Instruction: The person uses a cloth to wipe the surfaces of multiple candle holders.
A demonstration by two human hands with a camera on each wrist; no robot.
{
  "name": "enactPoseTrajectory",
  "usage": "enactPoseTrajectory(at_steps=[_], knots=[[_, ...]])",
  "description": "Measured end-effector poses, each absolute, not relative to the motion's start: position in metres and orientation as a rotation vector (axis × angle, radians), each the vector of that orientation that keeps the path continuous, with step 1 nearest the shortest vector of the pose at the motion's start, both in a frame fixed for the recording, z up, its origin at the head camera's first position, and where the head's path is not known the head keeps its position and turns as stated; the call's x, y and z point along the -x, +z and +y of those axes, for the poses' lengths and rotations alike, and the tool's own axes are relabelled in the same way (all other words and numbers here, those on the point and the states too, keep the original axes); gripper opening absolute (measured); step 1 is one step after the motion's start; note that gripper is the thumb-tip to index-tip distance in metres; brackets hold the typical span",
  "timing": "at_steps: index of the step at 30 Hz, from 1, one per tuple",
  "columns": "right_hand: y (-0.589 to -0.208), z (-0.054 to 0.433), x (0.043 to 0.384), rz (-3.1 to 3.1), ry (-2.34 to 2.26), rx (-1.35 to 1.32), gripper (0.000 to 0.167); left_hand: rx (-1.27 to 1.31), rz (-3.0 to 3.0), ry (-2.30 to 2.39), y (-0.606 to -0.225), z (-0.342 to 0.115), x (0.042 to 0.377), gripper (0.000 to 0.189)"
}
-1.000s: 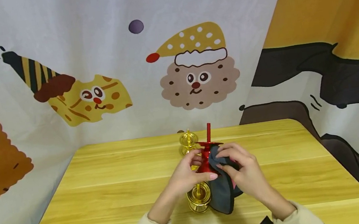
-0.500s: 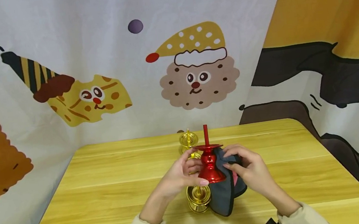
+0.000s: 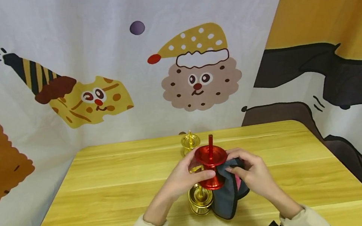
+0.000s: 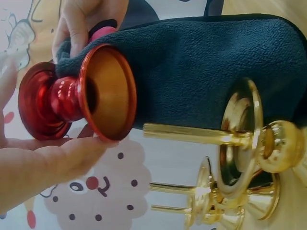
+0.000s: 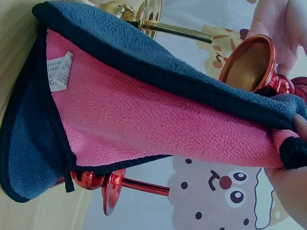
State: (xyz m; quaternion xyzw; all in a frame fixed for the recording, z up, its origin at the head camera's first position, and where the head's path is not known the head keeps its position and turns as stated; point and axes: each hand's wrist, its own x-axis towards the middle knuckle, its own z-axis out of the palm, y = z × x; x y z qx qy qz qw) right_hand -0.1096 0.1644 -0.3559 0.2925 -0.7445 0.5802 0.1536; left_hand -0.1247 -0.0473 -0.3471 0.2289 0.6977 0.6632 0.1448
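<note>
My left hand (image 3: 181, 177) grips a shiny red candle holder (image 3: 210, 156) above the table, its dish and spike tilted toward the head camera. In the left wrist view its hollow, gold-coloured base (image 4: 111, 93) faces the camera. My right hand (image 3: 252, 167) pinches the upper end of a cleaning cloth (image 3: 223, 200) that hangs down right beside the holder. Grey-blue shows on one side of the cloth and pink (image 5: 144, 115) on the other, with dark edging and a white label (image 5: 59, 72).
Gold candle holders stand on the wooden table (image 3: 110, 197) in a line: a near one (image 3: 200, 198), a far one (image 3: 190, 142) and one partly hidden behind my left hand. Another red candle holder (image 5: 112, 191) shows behind the cloth. A printed curtain (image 3: 108, 42) hangs behind the table.
The red candle holder has tipped so that its dish faces the head camera. My right hand has moved slightly right with the cloth, away from the holder's stem.
</note>
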Motion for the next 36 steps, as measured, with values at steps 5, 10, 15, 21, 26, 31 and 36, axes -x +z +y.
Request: enactPoseTrajectory(at_steps=[5, 10, 15, 21, 26, 31, 36], knots=[[-0.355, 0.165, 0.109, -2.159, 1.683, -0.799, 0.032, -0.535, 2.14, 1.917, -0.34, -0.046, 0.124, 0.046], [-0.354, 0.167, 0.11, -2.155, 1.689, -0.865, 0.031, -0.35, 1.949, 2.073, -0.336, -0.045, 0.126, 0.031], [-0.35, 0.178, 0.11, -2.154, 1.724, -0.937, 0.031, -0.264, 1.867, 2.167, -0.331, -0.059, 0.127, 0.029], [-0.342, 0.207, 0.112, -2.267, 1.662, -0.891, 0.028, -0.15, 1.954, 2.232, -0.33, -0.091, 0.134, 0.028], [-0.338, 0.233, 0.111, -2.382, 1.52, -0.763, 0.028, -0.026, 2.034, 2.227, -0.348, -0.114, 0.143, 0.027], [-0.343, 0.255, 0.11, -2.462, 1.389, -0.648, 0.027, 0.113, 2.063, 2.2, -0.377, -0.126, 0.152, 0.024], [-0.347, 0.272, 0.112, -2.496, 1.301, -0.6, 0.027, 0.193, 2.073, 2.149, -0.405, -0.13, 0.159, 0.022]])
